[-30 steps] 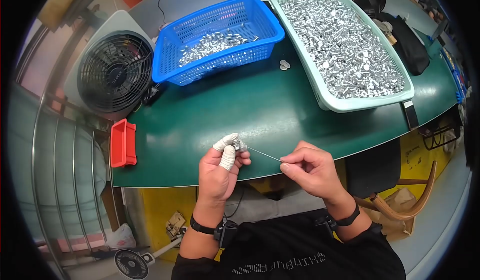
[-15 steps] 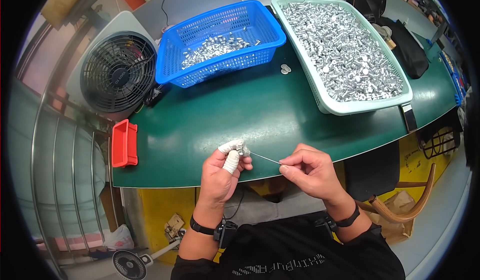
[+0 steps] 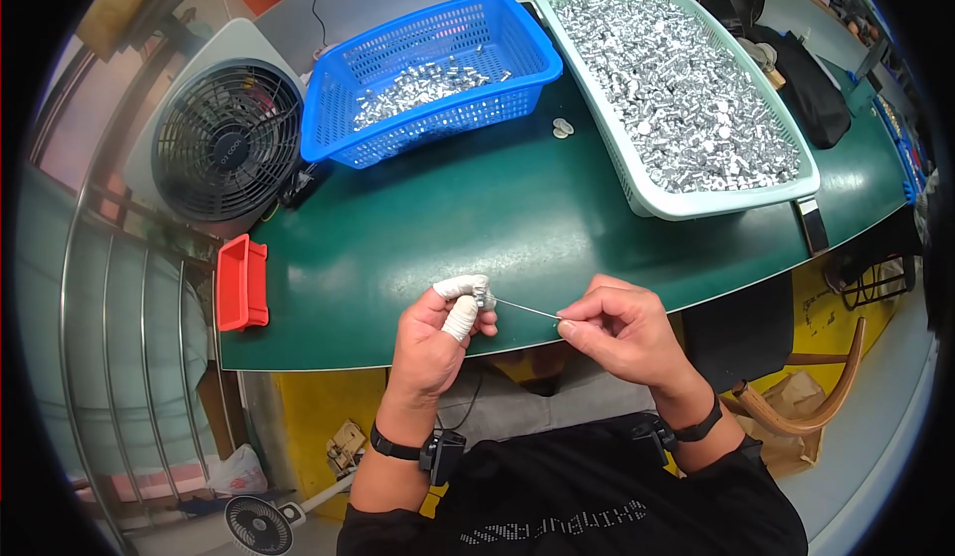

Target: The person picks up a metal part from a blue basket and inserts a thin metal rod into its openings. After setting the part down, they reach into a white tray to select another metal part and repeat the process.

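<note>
Over the table's near edge, my left hand (image 3: 428,342) is closed, with white wrapping on its thumb and index finger. It pinches a small silvery metal part (image 3: 485,300), mostly hidden by the fingers. My right hand (image 3: 627,335) grips the end of a thin metal rod (image 3: 527,308) between thumb and index finger. The rod's far tip meets the part in my left hand; whether it goes inside cannot be made out. Beyond my hands, a blue basket (image 3: 418,130) holds a small heap of silvery metal pieces, and a larger pale green basket (image 3: 662,204) is full of them.
The green table (image 3: 378,248) carries a few round metal discs (image 3: 562,128) between the baskets. A red tray (image 3: 242,282) stands at the left edge, with a black fan (image 3: 231,143) behind it. A dark flat object (image 3: 814,228) lies at the right edge, near a wooden chair (image 3: 816,407).
The view has shifted slightly, so the baskets sit a little higher and further left. Both hands keep their grips, with the rod still reaching the left fingers.
</note>
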Demonstrator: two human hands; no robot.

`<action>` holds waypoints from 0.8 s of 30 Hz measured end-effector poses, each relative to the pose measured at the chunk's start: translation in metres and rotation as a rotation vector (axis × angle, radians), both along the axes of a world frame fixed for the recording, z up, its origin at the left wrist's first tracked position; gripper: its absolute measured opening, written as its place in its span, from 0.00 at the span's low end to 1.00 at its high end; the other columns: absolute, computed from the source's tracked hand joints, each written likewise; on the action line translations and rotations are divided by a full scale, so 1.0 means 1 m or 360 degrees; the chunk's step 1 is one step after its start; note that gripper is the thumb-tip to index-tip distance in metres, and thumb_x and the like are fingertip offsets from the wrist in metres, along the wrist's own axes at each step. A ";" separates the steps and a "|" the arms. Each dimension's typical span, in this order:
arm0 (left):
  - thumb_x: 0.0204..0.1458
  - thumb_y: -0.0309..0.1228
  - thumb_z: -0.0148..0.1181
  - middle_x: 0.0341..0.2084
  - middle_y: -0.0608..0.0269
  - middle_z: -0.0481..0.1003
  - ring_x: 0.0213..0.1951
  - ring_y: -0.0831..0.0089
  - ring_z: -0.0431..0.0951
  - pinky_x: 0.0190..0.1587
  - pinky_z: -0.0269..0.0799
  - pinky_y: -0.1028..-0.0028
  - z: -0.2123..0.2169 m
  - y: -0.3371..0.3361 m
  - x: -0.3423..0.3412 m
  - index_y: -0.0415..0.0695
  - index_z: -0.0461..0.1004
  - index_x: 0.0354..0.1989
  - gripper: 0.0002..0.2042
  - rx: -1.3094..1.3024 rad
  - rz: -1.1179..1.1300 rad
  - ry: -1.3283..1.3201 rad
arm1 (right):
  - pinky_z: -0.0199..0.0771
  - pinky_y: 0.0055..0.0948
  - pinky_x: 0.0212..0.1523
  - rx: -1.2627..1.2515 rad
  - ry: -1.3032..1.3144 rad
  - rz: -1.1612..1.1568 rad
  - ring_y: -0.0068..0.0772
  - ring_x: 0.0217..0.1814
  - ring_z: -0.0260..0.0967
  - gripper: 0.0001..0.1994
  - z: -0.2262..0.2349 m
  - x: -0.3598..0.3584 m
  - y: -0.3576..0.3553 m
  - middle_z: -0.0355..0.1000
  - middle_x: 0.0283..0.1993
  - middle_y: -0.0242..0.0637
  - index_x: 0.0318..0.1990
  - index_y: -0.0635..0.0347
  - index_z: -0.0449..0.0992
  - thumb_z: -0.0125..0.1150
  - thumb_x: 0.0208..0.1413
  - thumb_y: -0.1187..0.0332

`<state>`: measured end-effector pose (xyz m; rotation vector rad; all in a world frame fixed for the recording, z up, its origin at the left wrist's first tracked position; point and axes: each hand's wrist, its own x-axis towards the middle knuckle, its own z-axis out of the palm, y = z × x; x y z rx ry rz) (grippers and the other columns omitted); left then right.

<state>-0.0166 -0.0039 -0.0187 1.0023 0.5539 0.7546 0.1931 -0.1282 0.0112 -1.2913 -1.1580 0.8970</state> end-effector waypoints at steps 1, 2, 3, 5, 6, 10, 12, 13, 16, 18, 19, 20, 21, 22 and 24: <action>0.64 0.26 0.54 0.38 0.57 0.76 0.37 0.70 0.76 0.42 0.74 0.70 0.002 0.000 0.000 0.38 0.74 0.52 0.11 -0.0013 -0.0010 -0.0002 | 0.58 0.18 0.26 -0.0007 -0.0018 -0.0005 0.15 0.27 0.63 0.03 0.000 0.001 -0.001 0.70 0.29 0.29 0.35 0.66 0.81 0.67 0.53 0.79; 0.64 0.27 0.54 0.38 0.57 0.76 0.36 0.70 0.76 0.41 0.75 0.71 0.004 0.002 0.000 0.38 0.74 0.52 0.11 0.0053 -0.0031 0.0060 | 0.58 0.18 0.26 -0.0022 -0.0020 -0.0018 0.15 0.27 0.63 0.03 0.001 0.002 0.000 0.70 0.29 0.29 0.35 0.66 0.81 0.67 0.53 0.79; 0.63 0.27 0.55 0.37 0.58 0.76 0.35 0.71 0.76 0.40 0.75 0.71 0.007 0.004 -0.002 0.38 0.74 0.51 0.11 0.0118 -0.0057 0.0122 | 0.59 0.19 0.26 0.0080 -0.0137 0.0019 0.17 0.27 0.63 0.03 0.003 0.003 0.005 0.70 0.28 0.30 0.35 0.66 0.81 0.67 0.52 0.79; 0.63 0.28 0.56 0.37 0.58 0.76 0.35 0.71 0.76 0.39 0.75 0.72 0.008 0.004 0.001 0.38 0.74 0.50 0.11 0.0106 -0.0163 0.0178 | 0.60 0.21 0.26 0.0209 -0.0367 0.0047 0.21 0.26 0.64 0.04 0.003 0.008 0.005 0.69 0.27 0.31 0.34 0.65 0.81 0.67 0.51 0.80; 0.62 0.25 0.56 0.36 0.58 0.77 0.33 0.71 0.77 0.37 0.76 0.73 0.010 0.005 0.000 0.37 0.74 0.50 0.10 0.0082 -0.0199 0.0221 | 0.60 0.22 0.26 0.0264 -0.0380 0.0042 0.23 0.26 0.65 0.04 0.003 0.008 0.006 0.69 0.26 0.32 0.34 0.65 0.81 0.67 0.50 0.80; 0.62 0.23 0.55 0.32 0.58 0.77 0.29 0.72 0.77 0.31 0.75 0.74 0.021 0.000 0.002 0.37 0.74 0.48 0.08 -0.0222 -0.0232 0.0177 | 0.62 0.27 0.24 0.0279 -0.0388 -0.0039 0.28 0.25 0.66 0.04 -0.003 0.003 0.010 0.69 0.26 0.34 0.34 0.64 0.81 0.67 0.50 0.79; 0.62 0.24 0.55 0.32 0.58 0.77 0.29 0.72 0.76 0.31 0.75 0.74 0.020 -0.002 0.004 0.37 0.73 0.47 0.08 -0.0303 -0.0273 0.0158 | 0.63 0.28 0.24 0.0653 -0.0714 -0.0132 0.26 0.26 0.68 0.05 -0.012 0.003 0.012 0.70 0.27 0.34 0.35 0.64 0.80 0.68 0.50 0.78; 0.62 0.24 0.55 0.32 0.58 0.76 0.29 0.72 0.76 0.30 0.74 0.74 0.018 -0.002 0.007 0.37 0.73 0.47 0.07 -0.0335 -0.0267 0.0133 | 0.63 0.28 0.24 0.0622 -0.0725 -0.0156 0.26 0.26 0.68 0.05 -0.015 0.005 0.010 0.70 0.27 0.34 0.35 0.64 0.80 0.68 0.50 0.78; 0.62 0.25 0.54 0.32 0.57 0.76 0.29 0.72 0.76 0.29 0.73 0.74 0.023 -0.011 0.020 0.37 0.73 0.45 0.06 -0.0264 -0.0201 0.0163 | 0.64 0.27 0.25 0.0642 -0.1154 -0.0204 0.28 0.27 0.71 0.06 -0.014 0.007 0.004 0.70 0.28 0.35 0.35 0.63 0.80 0.69 0.49 0.79; 0.63 0.26 0.54 0.33 0.57 0.76 0.30 0.72 0.76 0.28 0.73 0.74 0.026 -0.018 0.028 0.37 0.72 0.44 0.06 -0.0033 -0.0046 0.0266 | 0.65 0.27 0.26 0.0279 -0.0510 -0.0081 0.28 0.28 0.71 0.06 -0.013 0.009 0.000 0.70 0.29 0.35 0.35 0.63 0.80 0.69 0.49 0.79; 0.63 0.26 0.54 0.33 0.57 0.76 0.30 0.72 0.76 0.28 0.73 0.74 0.026 -0.018 0.029 0.37 0.72 0.44 0.06 -0.0035 -0.0055 0.0264 | 0.65 0.26 0.26 -0.0052 0.0138 0.0044 0.28 0.28 0.71 0.06 -0.012 0.011 -0.001 0.70 0.29 0.35 0.34 0.63 0.80 0.69 0.49 0.79; 0.63 0.26 0.54 0.34 0.57 0.76 0.30 0.71 0.76 0.28 0.73 0.73 0.026 -0.019 0.029 0.37 0.72 0.44 0.06 0.0015 -0.0090 0.0234 | 0.66 0.26 0.27 -0.0381 0.0787 0.0168 0.28 0.28 0.71 0.05 -0.012 0.012 -0.001 0.70 0.29 0.35 0.34 0.63 0.80 0.69 0.49 0.79; 0.63 0.26 0.54 0.34 0.57 0.76 0.31 0.71 0.76 0.27 0.73 0.73 0.025 -0.018 0.029 0.37 0.72 0.44 0.06 0.0064 -0.0125 0.0203 | 0.66 0.26 0.27 -0.0384 0.0786 0.0159 0.28 0.28 0.71 0.05 -0.014 0.012 -0.001 0.70 0.29 0.35 0.34 0.63 0.80 0.69 0.49 0.79; 0.63 0.26 0.54 0.34 0.57 0.76 0.31 0.71 0.76 0.27 0.73 0.73 0.024 -0.018 0.029 0.37 0.71 0.44 0.06 0.0113 -0.0160 0.0170 | 0.66 0.26 0.27 -0.0264 0.0676 0.0146 0.27 0.28 0.71 0.05 -0.017 0.011 0.000 0.70 0.29 0.35 0.34 0.63 0.80 0.68 0.49 0.79; 0.62 0.26 0.54 0.34 0.56 0.76 0.31 0.70 0.76 0.27 0.73 0.73 0.022 -0.012 0.024 0.37 0.71 0.44 0.06 0.0006 -0.0203 0.0104 | 0.67 0.25 0.28 -0.0019 0.0454 0.0134 0.27 0.28 0.70 0.04 -0.022 0.009 0.002 0.70 0.28 0.34 0.34 0.64 0.81 0.68 0.50 0.79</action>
